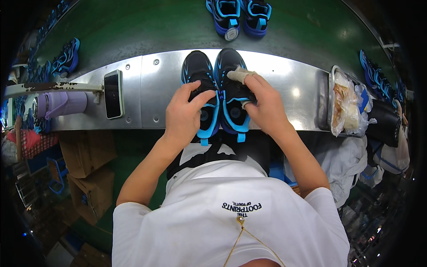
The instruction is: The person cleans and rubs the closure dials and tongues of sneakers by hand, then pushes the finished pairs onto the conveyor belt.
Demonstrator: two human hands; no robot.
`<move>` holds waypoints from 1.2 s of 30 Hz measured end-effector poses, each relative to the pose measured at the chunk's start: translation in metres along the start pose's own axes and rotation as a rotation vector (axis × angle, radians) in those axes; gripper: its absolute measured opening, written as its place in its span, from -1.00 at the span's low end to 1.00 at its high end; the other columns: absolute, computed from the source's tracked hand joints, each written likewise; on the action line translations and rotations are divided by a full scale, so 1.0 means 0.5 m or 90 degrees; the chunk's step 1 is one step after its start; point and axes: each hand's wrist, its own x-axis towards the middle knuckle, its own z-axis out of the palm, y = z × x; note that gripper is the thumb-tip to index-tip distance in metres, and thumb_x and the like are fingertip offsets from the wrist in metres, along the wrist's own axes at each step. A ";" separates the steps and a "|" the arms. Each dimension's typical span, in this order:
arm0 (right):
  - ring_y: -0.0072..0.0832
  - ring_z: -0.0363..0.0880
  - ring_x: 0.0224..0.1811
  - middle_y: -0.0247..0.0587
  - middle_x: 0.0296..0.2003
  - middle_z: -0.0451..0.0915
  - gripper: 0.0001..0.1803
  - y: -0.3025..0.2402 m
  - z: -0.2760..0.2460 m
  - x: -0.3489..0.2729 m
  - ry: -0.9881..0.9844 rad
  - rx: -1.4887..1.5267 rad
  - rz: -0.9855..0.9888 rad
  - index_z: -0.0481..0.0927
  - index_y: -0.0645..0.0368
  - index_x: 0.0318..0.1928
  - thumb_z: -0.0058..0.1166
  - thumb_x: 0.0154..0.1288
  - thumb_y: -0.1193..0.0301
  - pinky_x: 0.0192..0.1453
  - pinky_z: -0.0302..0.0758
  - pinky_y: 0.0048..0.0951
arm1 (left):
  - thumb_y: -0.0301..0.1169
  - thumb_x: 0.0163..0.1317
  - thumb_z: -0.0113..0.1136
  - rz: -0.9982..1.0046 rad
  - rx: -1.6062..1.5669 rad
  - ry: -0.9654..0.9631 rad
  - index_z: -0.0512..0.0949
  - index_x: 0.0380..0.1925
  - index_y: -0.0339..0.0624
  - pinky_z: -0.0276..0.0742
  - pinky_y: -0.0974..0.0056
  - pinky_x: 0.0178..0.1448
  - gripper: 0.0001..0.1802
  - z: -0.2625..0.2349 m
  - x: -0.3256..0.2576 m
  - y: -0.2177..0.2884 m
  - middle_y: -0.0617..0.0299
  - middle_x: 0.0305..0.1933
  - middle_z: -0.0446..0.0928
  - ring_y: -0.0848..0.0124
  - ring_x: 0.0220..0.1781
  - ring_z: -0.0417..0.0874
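Note:
A pair of black sneakers with bright blue trim stands side by side on the metal work surface, toes pointing away from me. My left hand (pixel 183 116) grips the left sneaker (pixel 197 63) around its tongue and collar, with thumb and fingers curled over the opening. At the same part of the right sneaker (pixel 230 58), my right hand (pixel 265 103) has its fingers closed on the tongue. Beige finger covers (pixel 240 75) wrap fingertips of that hand. What lies under the fingertips is partly hidden. The heels, with blue pull tabs, face me at the metal edge.
Beyond the metal strip is a green surface with another sneaker pair (pixel 239 18). To the left are a phone (pixel 113 94), a painted metal bar (pixel 53 88) and a lilac tumbler (pixel 66 103). A metal tray (pixel 332 100) with plastic bags stands right. Cardboard boxes (pixel 86 149) sit lower left.

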 end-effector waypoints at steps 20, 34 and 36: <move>0.01 0.48 0.12 0.14 0.17 0.39 -0.39 -0.010 0.014 -0.046 -0.027 -0.208 -0.116 0.52 0.06 0.12 0.16 -0.05 0.66 0.11 0.54 -0.21 | -0.71 -0.10 0.11 0.082 0.045 -0.084 0.64 -0.25 -0.11 0.52 0.15 0.03 -0.62 -0.017 0.000 -0.003 0.10 0.07 0.52 0.10 -0.02 0.52; -0.06 0.53 0.05 0.07 0.12 0.50 -0.59 -0.020 -0.036 -0.020 0.006 -0.137 -0.110 0.60 0.07 0.08 0.22 0.21 0.31 0.15 0.49 -0.22 | -0.61 -0.02 0.17 0.052 0.065 -0.019 0.55 -0.01 -0.15 0.37 0.13 0.23 -0.53 -0.078 0.002 0.087 0.01 0.23 0.40 0.04 0.20 0.41; -0.22 0.59 -0.01 -0.12 -0.04 0.62 -0.64 -0.004 -0.057 0.009 0.035 -0.104 -0.110 0.60 0.08 0.08 0.16 0.26 0.39 0.12 0.50 -0.29 | -0.60 0.06 0.12 0.024 -0.013 -0.019 0.56 0.01 -0.16 0.49 0.25 0.06 -0.57 -0.078 -0.005 0.105 0.02 0.16 0.46 0.16 0.05 0.54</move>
